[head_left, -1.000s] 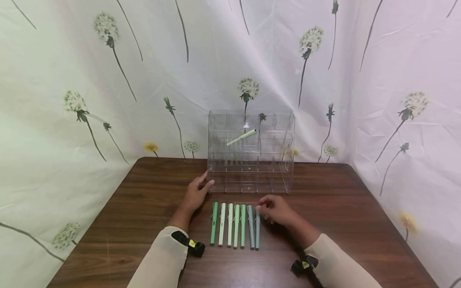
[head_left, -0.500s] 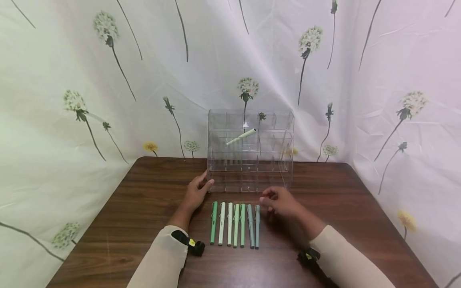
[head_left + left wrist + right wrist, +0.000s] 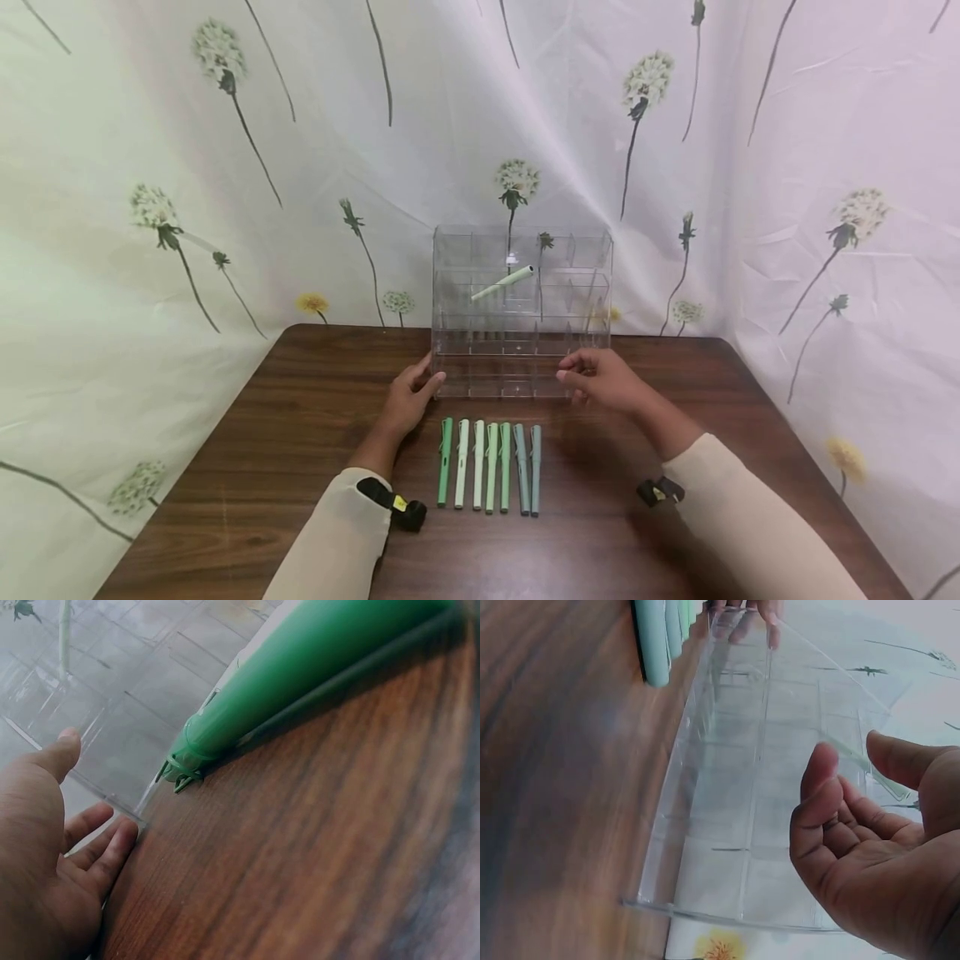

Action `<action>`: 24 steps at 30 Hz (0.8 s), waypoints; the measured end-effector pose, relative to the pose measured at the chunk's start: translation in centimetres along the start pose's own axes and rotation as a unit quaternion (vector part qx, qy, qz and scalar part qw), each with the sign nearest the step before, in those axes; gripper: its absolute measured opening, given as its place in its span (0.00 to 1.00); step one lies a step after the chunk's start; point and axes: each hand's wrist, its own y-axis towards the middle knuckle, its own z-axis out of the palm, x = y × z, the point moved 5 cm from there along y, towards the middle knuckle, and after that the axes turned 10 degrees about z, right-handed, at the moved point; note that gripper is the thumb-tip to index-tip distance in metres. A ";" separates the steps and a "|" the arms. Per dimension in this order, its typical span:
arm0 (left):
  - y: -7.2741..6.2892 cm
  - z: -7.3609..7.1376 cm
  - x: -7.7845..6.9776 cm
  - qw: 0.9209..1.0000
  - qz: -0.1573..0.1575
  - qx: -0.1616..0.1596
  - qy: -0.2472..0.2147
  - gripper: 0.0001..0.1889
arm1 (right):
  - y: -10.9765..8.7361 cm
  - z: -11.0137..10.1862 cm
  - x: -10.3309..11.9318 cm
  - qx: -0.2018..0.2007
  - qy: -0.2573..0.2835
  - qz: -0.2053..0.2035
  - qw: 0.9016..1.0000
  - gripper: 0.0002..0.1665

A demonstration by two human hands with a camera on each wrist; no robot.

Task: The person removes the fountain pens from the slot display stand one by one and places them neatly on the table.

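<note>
A clear acrylic organizer (image 3: pixel 517 367) with stepped compartments stands upright on the table. My left hand (image 3: pixel 408 402) rests against its left side, thumb toward the front; in the left wrist view the fingers (image 3: pixel 112 851) are loosely extended by the lower corner. My right hand (image 3: pixel 603 382) hovers before the organizer's lower right part, fingers loosely bent and holding nothing; whether it touches is unclear. Slanted across the upper tiers lies a pale green pen (image 3: pixel 504 283). Several clipped pens lie in a row before the organizer, from a green pen (image 3: pixel 446 462) to a blue-grey pen (image 3: pixel 536 471).
The dark wooden table (image 3: pixel 300 475) carries everything. Behind it hangs a white cloth (image 3: pixel 315 150) printed with dandelions, close to the organizer's back. A black wrist camera (image 3: pixel 405 512) sits on the left sleeve, another camera (image 3: pixel 660 492) on the right.
My right hand has left the blue-grey pen at the row's right end and moved up and right to the organizer. My left hand and the row of pens stay put.
</note>
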 end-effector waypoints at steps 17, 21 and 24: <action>0.3 0.2 0.0 1.000 0.011 0.001 0.002 0.34 | 1.3 -2.8 3.1 -0.042 0.038 0.015 0.998 0.17; 0.3 0.1 0.1 1.000 0.010 0.001 0.004 0.34 | 2.0 -3.4 4.5 -0.065 0.048 -0.006 0.997 0.17; 0.3 0.0 0.1 1.000 0.007 0.000 0.003 0.33 | 2.6 -3.7 5.5 -0.083 0.055 -0.013 0.995 0.18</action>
